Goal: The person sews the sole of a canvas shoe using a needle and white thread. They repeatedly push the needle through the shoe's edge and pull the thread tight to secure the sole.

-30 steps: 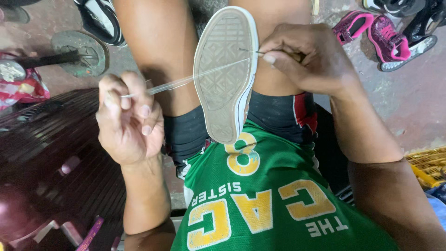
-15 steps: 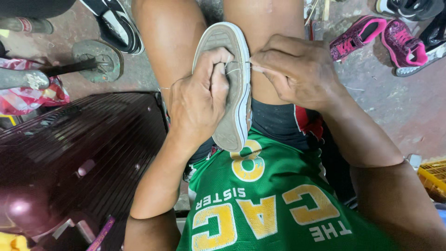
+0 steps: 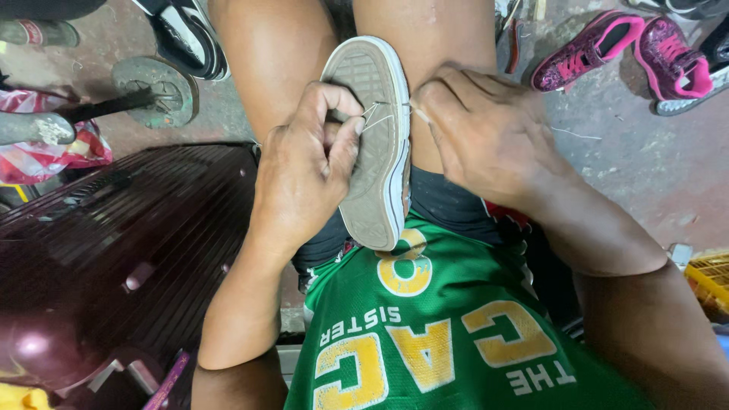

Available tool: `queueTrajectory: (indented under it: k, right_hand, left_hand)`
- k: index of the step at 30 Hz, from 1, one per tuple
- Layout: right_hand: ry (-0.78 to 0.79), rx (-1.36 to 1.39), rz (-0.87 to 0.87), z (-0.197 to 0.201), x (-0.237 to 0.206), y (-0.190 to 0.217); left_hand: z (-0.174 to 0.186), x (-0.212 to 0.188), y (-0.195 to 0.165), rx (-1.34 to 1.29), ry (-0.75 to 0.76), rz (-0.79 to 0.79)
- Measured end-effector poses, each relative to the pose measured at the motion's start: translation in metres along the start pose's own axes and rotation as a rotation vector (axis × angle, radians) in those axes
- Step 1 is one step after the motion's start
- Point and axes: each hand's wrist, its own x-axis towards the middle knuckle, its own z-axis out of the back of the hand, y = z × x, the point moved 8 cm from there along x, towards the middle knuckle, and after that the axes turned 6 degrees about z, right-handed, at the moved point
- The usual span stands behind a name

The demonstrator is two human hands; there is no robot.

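Observation:
A worn canvas shoe (image 3: 373,152) stands sole-up between my knees, its grey rubber sole facing me. My left hand (image 3: 307,171) lies over the left side of the sole, thumb and fingers pinching a pale thread (image 3: 372,115) that crosses the sole edge. My right hand (image 3: 486,137) presses against the shoe's right edge, fingertips closed on something small at the seam; whether it is a needle or the thread I cannot tell. Both hands touch the shoe.
A dark ribbed case (image 3: 114,250) fills the left. A metal shoe last on a round base (image 3: 152,91) stands at the upper left. A black sneaker (image 3: 186,38) and a pink glitter pair (image 3: 630,49) lie on the concrete floor. A yellow crate (image 3: 710,281) sits at right.
My left hand came back from the far left, where it held the thread stretched out, and now rests on the sole. The right hand stays at the shoe's right edge.

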Motion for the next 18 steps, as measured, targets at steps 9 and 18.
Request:
queueTrajectory:
  k: [9, 18]
  right_hand:
    - [0.059, -0.04, 0.065, -0.009, 0.014, -0.001]
    - [0.1, -0.256, -0.006, -0.017, 0.001, -0.036]
  left_hand:
    - [0.002, 0.0, 0.005, -0.005, -0.036, -0.115]
    - [0.005, 0.006, -0.004, 0.01, -0.119, -0.162]
